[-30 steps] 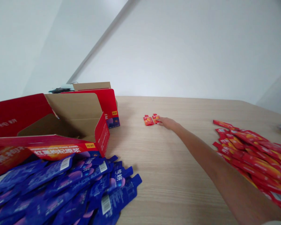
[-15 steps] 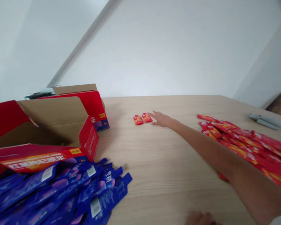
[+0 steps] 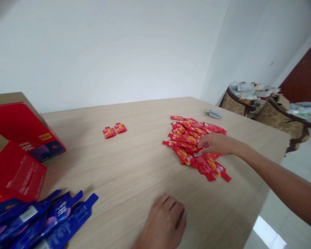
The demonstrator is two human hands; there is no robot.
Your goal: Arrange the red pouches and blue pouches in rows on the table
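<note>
My right hand reaches over a loose pile of red sachets, its fingertips at the top of the pile. Its thumb and fingers are apart, and I see no sachet between them. Near the front edge my left hand rests on the table with fingers curled in, nothing visible in it. Two single red sachets, a left one and a right one, lie side by side farther back, away from both hands.
Dark blue sachets are heaped at the lower left before an open red carton. Behind it stands another red carton. A grey packet lies beyond the red pile. Patterned chairs bearing bags stand past the table's right edge.
My right hand has gone from beside the two single red sachets to the red pile. The view has turned right, and more of my left hand shows.
</note>
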